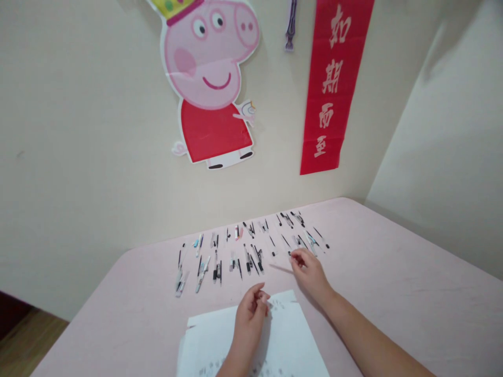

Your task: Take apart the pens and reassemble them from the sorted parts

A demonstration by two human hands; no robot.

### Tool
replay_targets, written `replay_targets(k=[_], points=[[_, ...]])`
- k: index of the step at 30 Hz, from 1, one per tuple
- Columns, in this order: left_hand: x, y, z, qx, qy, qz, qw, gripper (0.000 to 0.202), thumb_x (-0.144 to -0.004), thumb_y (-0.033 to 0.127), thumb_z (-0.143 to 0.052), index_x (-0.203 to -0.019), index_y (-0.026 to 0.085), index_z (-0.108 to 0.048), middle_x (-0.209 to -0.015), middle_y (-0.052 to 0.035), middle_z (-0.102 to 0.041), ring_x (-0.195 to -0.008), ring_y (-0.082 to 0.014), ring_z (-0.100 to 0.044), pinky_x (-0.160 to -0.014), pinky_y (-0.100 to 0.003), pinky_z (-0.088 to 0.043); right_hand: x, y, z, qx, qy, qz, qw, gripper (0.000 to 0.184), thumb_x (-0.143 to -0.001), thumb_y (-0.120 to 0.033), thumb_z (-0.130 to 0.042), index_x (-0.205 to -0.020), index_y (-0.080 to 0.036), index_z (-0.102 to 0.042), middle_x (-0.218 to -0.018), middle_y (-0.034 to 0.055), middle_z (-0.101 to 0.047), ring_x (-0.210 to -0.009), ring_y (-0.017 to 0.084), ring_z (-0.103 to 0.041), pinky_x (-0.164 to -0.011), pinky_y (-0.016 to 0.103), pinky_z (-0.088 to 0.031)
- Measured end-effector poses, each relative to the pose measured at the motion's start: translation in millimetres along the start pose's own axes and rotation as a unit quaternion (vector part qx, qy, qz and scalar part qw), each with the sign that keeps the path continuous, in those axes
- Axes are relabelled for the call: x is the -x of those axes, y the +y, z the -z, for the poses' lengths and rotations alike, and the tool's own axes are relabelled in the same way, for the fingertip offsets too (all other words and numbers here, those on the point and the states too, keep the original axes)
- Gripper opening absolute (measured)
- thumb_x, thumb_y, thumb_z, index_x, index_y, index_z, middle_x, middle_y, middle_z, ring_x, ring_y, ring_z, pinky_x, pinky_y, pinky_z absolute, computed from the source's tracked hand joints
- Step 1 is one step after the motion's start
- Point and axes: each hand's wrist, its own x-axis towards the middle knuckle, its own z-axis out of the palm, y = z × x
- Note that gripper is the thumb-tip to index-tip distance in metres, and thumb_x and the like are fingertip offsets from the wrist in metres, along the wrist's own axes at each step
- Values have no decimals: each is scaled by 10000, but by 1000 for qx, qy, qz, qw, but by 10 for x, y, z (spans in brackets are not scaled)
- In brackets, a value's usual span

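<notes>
Several pens and pen parts (251, 248) lie in rows across the far part of a pink table (393, 283). My right hand (310, 272) reaches toward the right end of those rows; its fingers are pinched on a thin clear pen tube (281, 268) that lies on the table and points left. Over the top edge of a white sheet of paper (291, 340) rests my left hand (251, 311), fingers curled together, and what they hold, if anything, is hidden.
The table stands against a cream wall in a corner. On the wall hang a cartoon pig sticker (212, 84) and a red banner with gold characters (334, 84). Wooden floor (23, 340) shows at the lower left.
</notes>
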Motion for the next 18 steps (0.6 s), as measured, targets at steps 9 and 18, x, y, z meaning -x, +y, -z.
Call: replay_targets(k=[9, 18], points=[[9, 118, 11, 149, 10, 82, 985, 506, -710, 539, -688, -1078, 195, -634, -738, 1, -604, -595, -90, -510, -586, -213, -422, 281, -521, -213, -90, -175, 81, 977, 93, -837, -166, -513, -870, -209, -588, -771, 17, -561, -677, 146, -534, -645, 264, -434], [-30, 100, 17, 190, 38, 101, 976, 401, -627, 478, -778, -843, 148, -703, -686, 0, -611, -603, -89, -523, -596, -207, -429, 260, -498, -158, -62, -209, 106, 970, 101, -872, -224, -504, -901, -201, -598, -779, 32, -579, -691, 152, -544, -653, 271, -448]])
